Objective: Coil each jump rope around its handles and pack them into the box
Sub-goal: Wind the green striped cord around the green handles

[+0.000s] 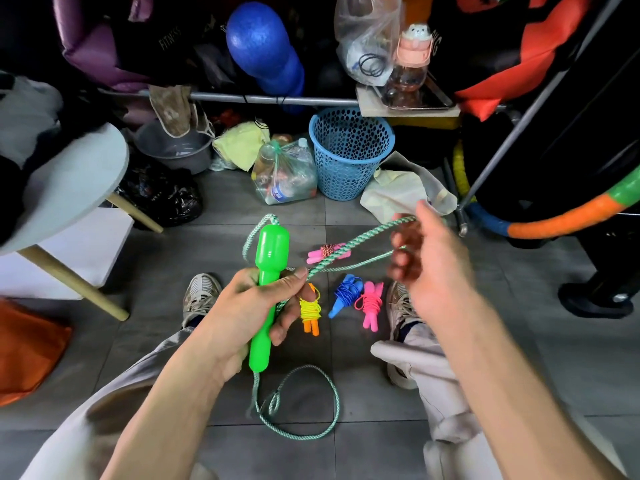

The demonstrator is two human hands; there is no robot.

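My left hand [254,311] grips the bright green handles [268,271] of a jump rope, thumb pinning the rope against them. Its green-and-white braided rope [349,245] runs up to the right into my right hand [431,268], which is blurred and holds a loop of it. More of that rope [313,403] hangs in a loop below the handles. On the floor between my shoes lie several coiled ropes: orange handles with yellow cord [310,311], a blue one [346,294], a pink one [370,303] and a pink one with braided cord [325,252]. No box is in view.
A blue perforated basket [349,152] and a bag of plastic bottles [284,174] stand at the back on the grey tiles. A white round table [69,188] is at the left, an orange bag [27,348] below it. A colourful hoop [568,216] leans at the right.
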